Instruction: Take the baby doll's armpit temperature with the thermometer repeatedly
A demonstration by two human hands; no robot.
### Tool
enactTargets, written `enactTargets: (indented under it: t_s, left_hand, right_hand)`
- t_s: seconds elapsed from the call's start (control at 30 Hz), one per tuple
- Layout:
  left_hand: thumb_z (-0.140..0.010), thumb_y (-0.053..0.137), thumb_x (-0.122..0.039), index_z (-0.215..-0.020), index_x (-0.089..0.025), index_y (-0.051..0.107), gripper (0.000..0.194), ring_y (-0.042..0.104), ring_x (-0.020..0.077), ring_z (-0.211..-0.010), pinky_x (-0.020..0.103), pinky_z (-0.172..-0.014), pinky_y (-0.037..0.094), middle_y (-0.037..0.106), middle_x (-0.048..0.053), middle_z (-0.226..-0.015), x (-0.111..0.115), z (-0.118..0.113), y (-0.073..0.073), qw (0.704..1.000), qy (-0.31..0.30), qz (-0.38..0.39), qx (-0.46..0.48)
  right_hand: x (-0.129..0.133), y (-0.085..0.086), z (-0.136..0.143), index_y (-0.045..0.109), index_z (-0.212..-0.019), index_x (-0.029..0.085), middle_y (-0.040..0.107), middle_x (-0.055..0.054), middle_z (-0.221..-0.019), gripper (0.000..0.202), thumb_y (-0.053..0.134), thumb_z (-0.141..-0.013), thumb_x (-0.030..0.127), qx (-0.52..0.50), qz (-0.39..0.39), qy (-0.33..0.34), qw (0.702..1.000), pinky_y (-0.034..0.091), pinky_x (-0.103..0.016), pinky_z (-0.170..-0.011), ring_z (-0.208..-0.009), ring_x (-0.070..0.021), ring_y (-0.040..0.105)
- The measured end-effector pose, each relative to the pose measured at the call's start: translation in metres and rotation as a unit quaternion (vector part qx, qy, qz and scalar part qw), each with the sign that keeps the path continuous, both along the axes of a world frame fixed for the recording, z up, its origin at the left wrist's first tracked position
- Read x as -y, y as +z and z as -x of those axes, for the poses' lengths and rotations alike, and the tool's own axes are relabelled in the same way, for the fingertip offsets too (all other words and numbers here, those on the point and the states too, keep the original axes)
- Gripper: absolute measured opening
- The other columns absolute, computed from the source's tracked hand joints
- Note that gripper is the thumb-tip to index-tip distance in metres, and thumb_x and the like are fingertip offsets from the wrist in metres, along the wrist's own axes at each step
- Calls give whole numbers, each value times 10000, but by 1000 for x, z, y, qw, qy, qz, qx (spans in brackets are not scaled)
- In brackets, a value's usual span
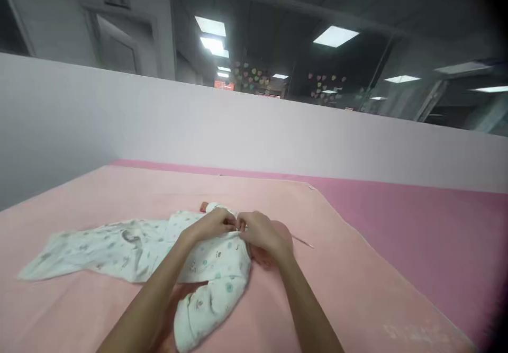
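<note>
A baby doll (284,232) lies on its back, its head to the right and partly behind my right hand. It wears a white baby top (218,263) with small printed figures. My left hand (216,223) is closed, pinching the top's front near the neckline. Close beside it, my right hand (260,231) pinches the cloth at the collar edge. The fingertips hide what exactly lies between them. Matching white baby pants (119,250) stretch out to the left. One sleeve (212,305) bends toward me, and a small doll hand (203,206) shows past the far sleeve.
A pale pink sheet (357,279) lies under the doll, over a darker pink surface (416,226). A thin light stick or cord (302,241) sticks out beyond the head. Behind stands a low white partition (254,130), with glass panes above it.
</note>
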State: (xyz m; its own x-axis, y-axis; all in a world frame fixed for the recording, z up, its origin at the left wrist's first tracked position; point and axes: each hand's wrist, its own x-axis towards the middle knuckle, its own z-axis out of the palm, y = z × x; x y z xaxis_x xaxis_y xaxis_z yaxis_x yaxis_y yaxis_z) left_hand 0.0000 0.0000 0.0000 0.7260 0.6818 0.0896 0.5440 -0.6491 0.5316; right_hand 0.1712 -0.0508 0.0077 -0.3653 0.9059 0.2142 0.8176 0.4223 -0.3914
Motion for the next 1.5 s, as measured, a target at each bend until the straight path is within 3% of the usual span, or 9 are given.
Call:
enactTargets:
  t_s: [0.23,0.4,0.67,0.87,1.0,1.17,1.5]
  left_hand:
    - [-756,422,-305,-568,-163,486,244,299,98,-497,238,-467,226,369,-30,-515,-1,1,-4,1000,1,25,-6]
    - [-774,427,-319,-767,-174,542,185,448,126,-609,228,-558,340,520,-6,-677,2,0,0,997,-20,71,31]
    - [-776,482,-378,-899,-193,490,223,505,145,-728,238,-629,386,537,5,-800,-3,2,-11,978,-30,176,111]
    - [-747,499,-327,-910,-200,520,208,500,134,-671,247,-619,372,545,-12,-750,2,9,3,971,-32,220,85]
    - [-663,605,-366,-905,-203,521,304,550,170,-731,253,-620,391,589,6,-804,10,7,11,987,-18,155,27]
    - [-676,564,-342,-767,-199,507,179,523,157,-659,249,-552,355,569,3,-745,13,-1,6,999,24,26,-8]
    - [-665,573,-323,-780,-197,520,179,513,146,-648,245,-550,351,558,-11,-732,9,0,3,1000,15,17,14]
  right_hand:
    - [6,-1,10,515,-732,201,536,24,-665,108,489,-713,98,43,8,-33,998,168,-230,-505,-542,-88,378]
    - [2,-7,7,538,-792,206,557,7,-708,120,465,-752,120,49,-25,-28,998,177,-235,-514,-572,-99,394]
    - [-3,-13,2,561,-863,214,573,3,-776,190,472,-734,106,35,-47,23,998,213,-224,-536,-648,-104,452]
    - [-4,-13,1,573,-899,211,592,-4,-794,197,493,-747,114,36,-30,46,998,238,-223,-566,-686,-111,476]
    - [-6,-13,-1,570,-834,203,590,7,-765,134,538,-718,144,11,-20,72,997,237,-220,-548,-652,-101,463]
    - [-9,-15,-5,550,-764,196,578,25,-714,154,508,-659,91,-15,-8,86,996,247,-211,-532,-610,-86,447]
    - [-7,-10,-4,558,-824,208,553,17,-763,242,494,-628,81,0,-9,83,996,252,-214,-547,-661,-101,446]
